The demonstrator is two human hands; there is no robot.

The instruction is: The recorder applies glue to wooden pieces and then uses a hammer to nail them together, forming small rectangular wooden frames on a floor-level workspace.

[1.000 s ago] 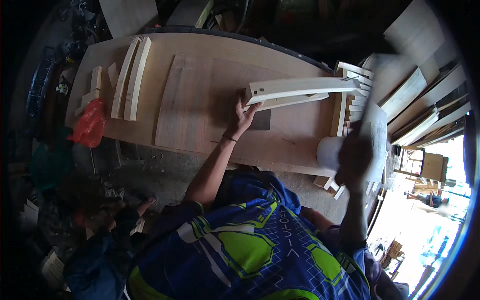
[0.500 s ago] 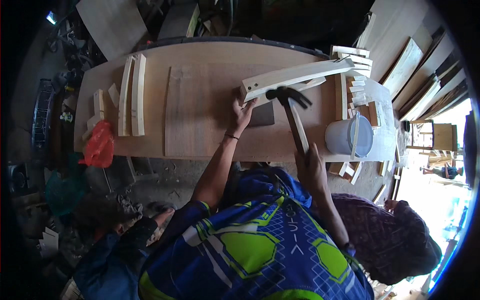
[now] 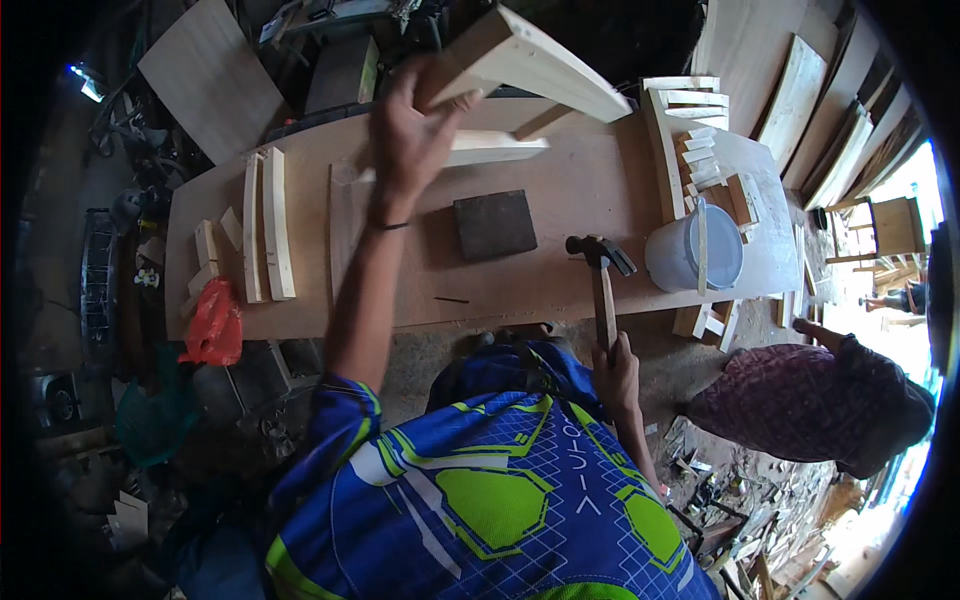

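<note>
My left hand [image 3: 408, 145] grips one end of a pale wooden frame [image 3: 545, 65], raised and tilted over the far side of the table. Its two rails are joined by a short crosspiece. My right hand [image 3: 617, 370] is closed round the handle of a claw hammer [image 3: 605, 295], whose dark head points away from me near the table's front edge. A dark rectangular block [image 3: 495, 225] lies on the tabletop between my hands. Closer to me lies a thin dark stick-like piece [image 3: 451, 299], too small to name.
The wooden table [image 3: 400, 310] holds two pale rails [image 3: 265, 225], a red plastic bag [image 3: 213, 322], a white bucket [image 3: 672, 255] and stacked wood pieces [image 3: 702, 155]. A person in dark patterned clothing [image 3: 790, 400] is at the right. Boards [image 3: 790, 90] lean at the back right.
My left hand has lifted the wooden frame up and turned it, uncovering the dark block. The hammer has come down slightly toward me. The person at right has moved away.
</note>
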